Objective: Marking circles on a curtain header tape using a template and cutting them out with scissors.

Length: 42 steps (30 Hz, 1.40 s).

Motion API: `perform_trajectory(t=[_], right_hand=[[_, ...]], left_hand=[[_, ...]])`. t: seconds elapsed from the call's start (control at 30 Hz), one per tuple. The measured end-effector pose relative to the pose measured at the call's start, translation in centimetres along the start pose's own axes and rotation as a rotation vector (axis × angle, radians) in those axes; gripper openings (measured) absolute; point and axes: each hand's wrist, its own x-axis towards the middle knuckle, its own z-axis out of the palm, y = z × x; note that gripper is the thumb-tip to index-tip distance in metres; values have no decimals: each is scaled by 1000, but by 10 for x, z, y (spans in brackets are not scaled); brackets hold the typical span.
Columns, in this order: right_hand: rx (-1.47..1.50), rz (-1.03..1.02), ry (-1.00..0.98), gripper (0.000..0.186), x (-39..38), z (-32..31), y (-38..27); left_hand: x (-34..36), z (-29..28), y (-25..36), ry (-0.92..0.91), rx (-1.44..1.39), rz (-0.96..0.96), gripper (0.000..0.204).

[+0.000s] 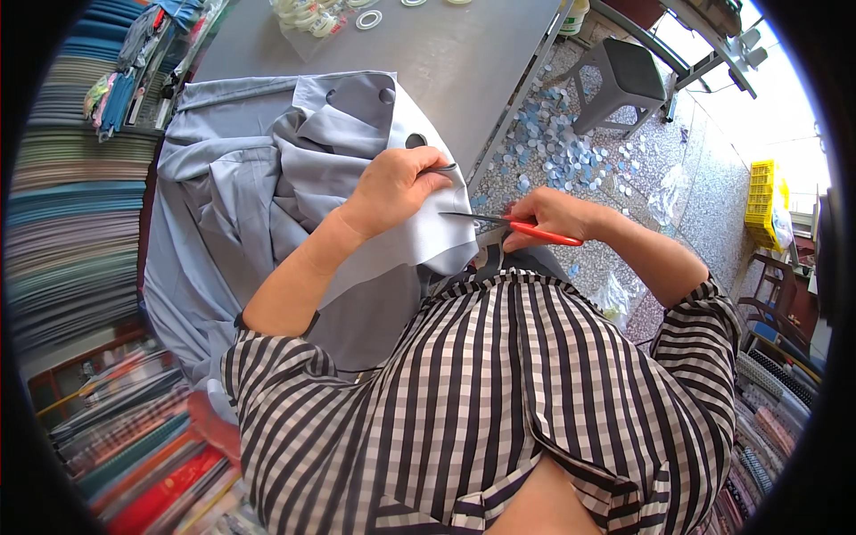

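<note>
A large grey-blue cloth (241,178) is spread over the table and hangs down toward my lap. Its edge carries a white band (357,272) with round holes cut through it, one of them, a dark hole (415,141), just beyond my fingers. My left hand (397,189) is closed, pinching a fold of the cloth by the band. To its right, my right hand (555,215) grips red-handled scissors (546,234). Their dark blade points left over the white band; whether it touches the cloth I cannot tell.
On the grey table (455,53) lie a plastic bag of white rings (312,16) and a loose ring (368,20). A grey stool (617,85) stands among scattered cloth discs (553,134) on the floor. Folded fabrics (85,205) are stacked at left; a yellow crate (761,205) is far right.
</note>
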Motion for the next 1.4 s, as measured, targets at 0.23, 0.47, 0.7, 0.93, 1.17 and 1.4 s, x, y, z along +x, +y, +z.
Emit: perform_trajectory(t=[0.23, 0.47, 0.7, 0.93, 1.17, 1.4], right_hand=[[225, -132, 142, 41, 10, 29, 14], [234, -133, 220, 37, 25, 35, 4], [210, -59, 344, 33, 30, 51, -4], [659, 36, 355, 27, 46, 93, -8], [61, -129, 659, 42, 64, 93, 5], [390, 12, 661, 34, 54, 113, 2]], left_hand=[[-2, -4, -8, 94, -15, -38, 11], [-9, 2, -12, 195, -65, -25, 11], [-16, 4, -19, 310, -174, -88, 11], [-23, -9, -26, 135, -634, -384, 11], [-25, 4, -47, -64, -748, -468, 20], [-17, 30, -53, -25, -955, -443, 18]])
